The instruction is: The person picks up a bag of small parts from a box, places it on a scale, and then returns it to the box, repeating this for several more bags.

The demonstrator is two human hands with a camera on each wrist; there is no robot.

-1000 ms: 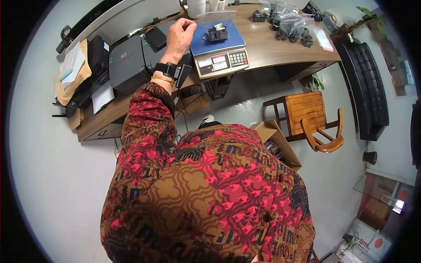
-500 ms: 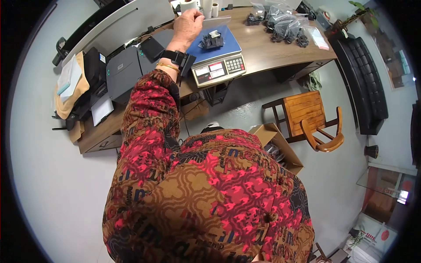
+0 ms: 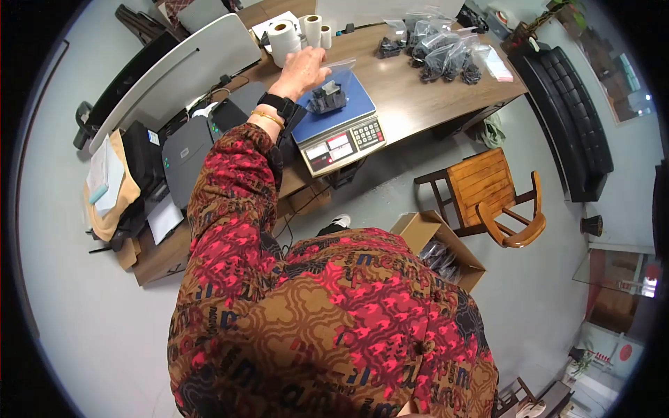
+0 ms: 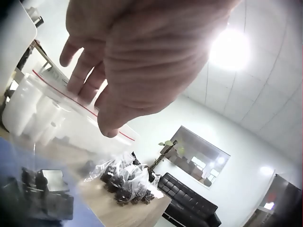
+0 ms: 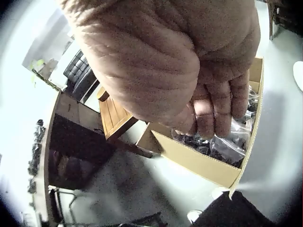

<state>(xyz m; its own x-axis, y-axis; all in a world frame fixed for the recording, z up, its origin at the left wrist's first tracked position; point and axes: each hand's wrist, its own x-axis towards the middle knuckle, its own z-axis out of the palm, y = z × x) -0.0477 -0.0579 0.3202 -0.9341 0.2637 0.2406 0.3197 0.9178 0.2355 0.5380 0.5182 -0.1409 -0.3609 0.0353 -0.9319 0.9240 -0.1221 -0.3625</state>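
Observation:
Beside the upper edge of a clear zip bag (image 3: 341, 70) is my left hand (image 3: 301, 73), fingers apart and loosely bent. In the left wrist view, the left hand (image 4: 142, 61) has its thumb at the bag's red zip line and its other fingers near it; no pinch shows. Dark parts (image 3: 327, 97) lie in the bag on the blue plate of a scale (image 3: 317, 125). The head view does not show my right hand. In the right wrist view, the right hand (image 5: 175, 66) hangs with relaxed fingers over a carton (image 5: 199, 165) of bagged dark parts; contact cannot be told.
Several bags of dark parts (image 3: 446, 63) stand on the desk (image 3: 397, 104) right of the scale. White rolls (image 3: 282, 42) stand behind my left hand. A printer (image 3: 187, 157) is at the left. A wooden chair (image 3: 481, 184) stands beside the carton on the floor.
The head view has shifted, with the scale lower in it. My left hand's fingers were bent close together near the bag's top and are now more spread.

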